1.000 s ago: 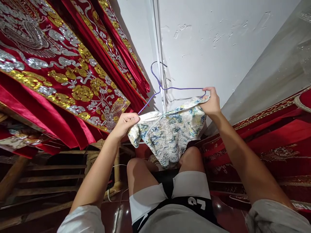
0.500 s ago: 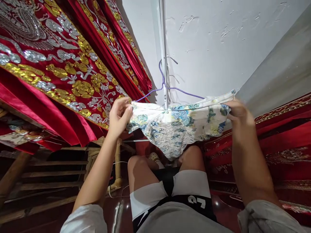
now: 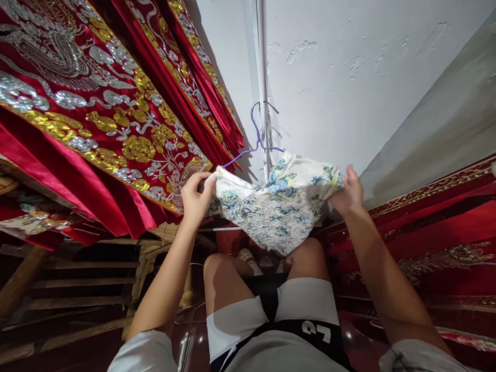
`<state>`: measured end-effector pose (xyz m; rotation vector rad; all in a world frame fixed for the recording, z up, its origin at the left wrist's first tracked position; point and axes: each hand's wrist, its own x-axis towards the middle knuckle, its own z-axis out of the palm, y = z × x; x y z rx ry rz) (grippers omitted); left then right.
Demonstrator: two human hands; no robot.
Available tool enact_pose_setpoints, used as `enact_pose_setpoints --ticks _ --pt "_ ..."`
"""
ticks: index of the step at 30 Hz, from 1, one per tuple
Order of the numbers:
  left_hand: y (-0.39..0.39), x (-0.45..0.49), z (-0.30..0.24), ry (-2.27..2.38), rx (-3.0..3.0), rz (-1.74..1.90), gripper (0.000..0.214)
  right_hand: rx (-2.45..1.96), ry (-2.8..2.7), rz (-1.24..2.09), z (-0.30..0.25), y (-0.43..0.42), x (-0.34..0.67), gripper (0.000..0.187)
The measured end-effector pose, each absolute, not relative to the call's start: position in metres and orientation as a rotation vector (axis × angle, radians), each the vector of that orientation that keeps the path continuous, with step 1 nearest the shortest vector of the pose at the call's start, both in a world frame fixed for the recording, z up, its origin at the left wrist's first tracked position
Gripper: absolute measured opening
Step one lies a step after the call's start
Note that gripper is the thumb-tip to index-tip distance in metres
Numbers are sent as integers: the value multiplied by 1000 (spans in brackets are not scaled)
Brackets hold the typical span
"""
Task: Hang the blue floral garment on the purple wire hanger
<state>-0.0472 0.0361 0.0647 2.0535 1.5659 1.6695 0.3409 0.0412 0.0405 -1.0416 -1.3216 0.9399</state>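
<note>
A white top with blue and yellow flowers (image 3: pixel 277 206) hangs spread in front of me on a purple hanger (image 3: pixel 259 139), its gathered body drooping above my knees. My left hand (image 3: pixel 197 199) is closed, thumb and fingers pinching the top's left shoulder. On the other side, my right hand (image 3: pixel 350 194) is at the right sleeve's outer edge with its fingers stretched upward and apart; part of the hand is behind the cloth. The hanger's arms run into the top and are partly hidden by it.
Red cloths with gold and silver sequins (image 3: pixel 135 129) hang close on my left. Below them is a bamboo frame (image 3: pixel 89 284). A white wall (image 3: pixel 318 72) with a vertical pipe (image 3: pixel 261 57) stands ahead. Red beaded cloth (image 3: pixel 445 243) lies along my right.
The top's right side has slid inward and bunched up, and the hanger has dipped slightly. My right hand has moved left and its fingers have straightened. My left hand keeps its pinch.
</note>
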Motion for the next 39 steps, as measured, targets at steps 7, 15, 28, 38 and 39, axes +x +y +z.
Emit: enact_pose_setpoints --ticks 7,15,28,38,39 --pt "53 -26 103 1600 2212 1745 21 -1090 -1075 807 89 3 331 48" --pt "64 -27 116 1603 2248 1701 18 -996 -1021 716 91 19 301 46" --pt "68 -15 110 1699 2166 1637 22 -891 -1032 613 105 74 326 55" --pt "70 -25 82 1807 2069 1675 41 -856 -1581 899 125 6 278 32" --pt "69 -25 72 1807 2010 1721 41 -778 -1722 1014 125 -10 274 29"
